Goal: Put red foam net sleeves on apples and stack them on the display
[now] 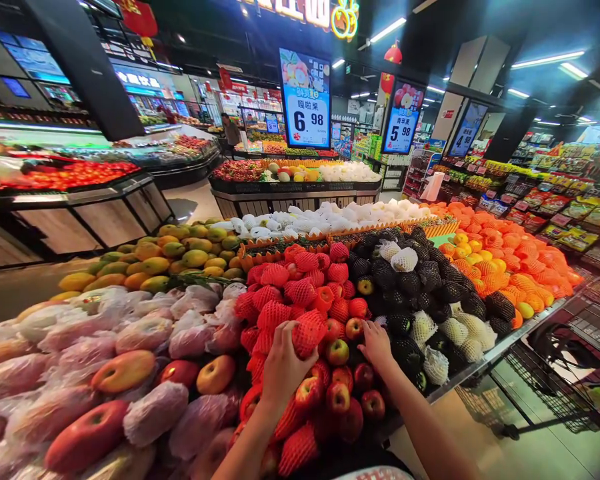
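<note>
Red foam netting wraps the apple (307,331) gripped in the fingers of the left hand (281,363), raised just above the apple pile (337,393). The right hand (377,345) rests flat, fingers loosely spread, on bare apples. Behind lie black-netted fruit (430,287), mangoes (180,257) and a price sign (306,100).

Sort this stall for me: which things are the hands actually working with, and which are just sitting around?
In hand:
left hand gripping a red-netted apple
right hand resting on the bare apples

Lying about:
mangoes
black-netted fruit
oranges
price sign
shopping cart
</note>
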The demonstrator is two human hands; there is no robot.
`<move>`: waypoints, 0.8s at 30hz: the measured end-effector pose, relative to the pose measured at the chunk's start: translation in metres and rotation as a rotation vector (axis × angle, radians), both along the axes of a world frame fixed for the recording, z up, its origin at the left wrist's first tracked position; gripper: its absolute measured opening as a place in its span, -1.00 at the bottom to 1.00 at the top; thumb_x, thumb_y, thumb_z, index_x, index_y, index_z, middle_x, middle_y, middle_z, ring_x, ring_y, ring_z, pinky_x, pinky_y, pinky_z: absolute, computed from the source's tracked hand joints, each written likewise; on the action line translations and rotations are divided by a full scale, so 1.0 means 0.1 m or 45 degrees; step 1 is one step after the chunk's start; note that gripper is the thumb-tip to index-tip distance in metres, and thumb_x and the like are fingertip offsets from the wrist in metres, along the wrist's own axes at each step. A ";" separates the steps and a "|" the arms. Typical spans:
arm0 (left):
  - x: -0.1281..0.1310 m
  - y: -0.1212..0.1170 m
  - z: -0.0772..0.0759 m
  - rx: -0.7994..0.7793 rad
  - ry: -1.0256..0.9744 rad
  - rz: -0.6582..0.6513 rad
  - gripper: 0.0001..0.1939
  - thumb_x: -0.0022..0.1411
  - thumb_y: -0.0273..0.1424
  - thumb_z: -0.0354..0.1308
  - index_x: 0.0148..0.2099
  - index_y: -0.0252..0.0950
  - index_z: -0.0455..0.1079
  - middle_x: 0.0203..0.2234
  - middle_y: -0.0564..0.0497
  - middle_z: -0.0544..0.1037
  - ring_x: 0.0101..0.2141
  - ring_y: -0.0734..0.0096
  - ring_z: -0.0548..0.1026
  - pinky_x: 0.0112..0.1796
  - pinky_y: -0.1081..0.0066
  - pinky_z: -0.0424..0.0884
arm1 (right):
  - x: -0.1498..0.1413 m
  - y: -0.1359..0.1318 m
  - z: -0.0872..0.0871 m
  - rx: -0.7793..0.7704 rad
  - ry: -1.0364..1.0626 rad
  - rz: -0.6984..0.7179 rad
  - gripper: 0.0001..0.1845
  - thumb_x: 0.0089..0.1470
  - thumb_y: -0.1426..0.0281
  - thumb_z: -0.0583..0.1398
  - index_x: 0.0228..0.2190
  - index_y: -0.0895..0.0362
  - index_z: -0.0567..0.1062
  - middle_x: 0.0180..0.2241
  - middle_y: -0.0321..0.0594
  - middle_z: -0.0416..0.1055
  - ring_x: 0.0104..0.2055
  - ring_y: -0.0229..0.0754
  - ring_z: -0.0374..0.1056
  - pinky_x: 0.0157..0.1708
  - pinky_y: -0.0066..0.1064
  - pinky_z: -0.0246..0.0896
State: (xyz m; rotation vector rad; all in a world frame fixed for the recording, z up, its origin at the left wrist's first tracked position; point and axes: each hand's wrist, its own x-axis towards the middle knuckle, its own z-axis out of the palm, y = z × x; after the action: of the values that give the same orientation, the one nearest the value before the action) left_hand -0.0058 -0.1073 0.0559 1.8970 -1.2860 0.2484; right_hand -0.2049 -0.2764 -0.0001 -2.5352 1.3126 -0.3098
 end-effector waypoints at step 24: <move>-0.79 -0.07 -0.18 0.277 0.903 -0.820 -0.12 0.00 -0.32 0.44 0.36 -0.19 0.24 0.26 -0.19 0.33 0.25 -0.04 0.31 0.30 0.00 0.18 | -0.24 1.01 0.10 1.699 -1.965 -0.446 -0.56 -0.03 0.01 0.37 -0.20 0.03 0.61 -0.07 -0.19 0.60 0.08 0.02 0.47 0.06 -0.13 0.42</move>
State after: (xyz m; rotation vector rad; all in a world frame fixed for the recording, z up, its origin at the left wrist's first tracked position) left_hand -0.0852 -0.1146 0.0382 1.4159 -1.3501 -0.8478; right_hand -0.2288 -0.1757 0.0100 -0.5045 0.7035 -0.8150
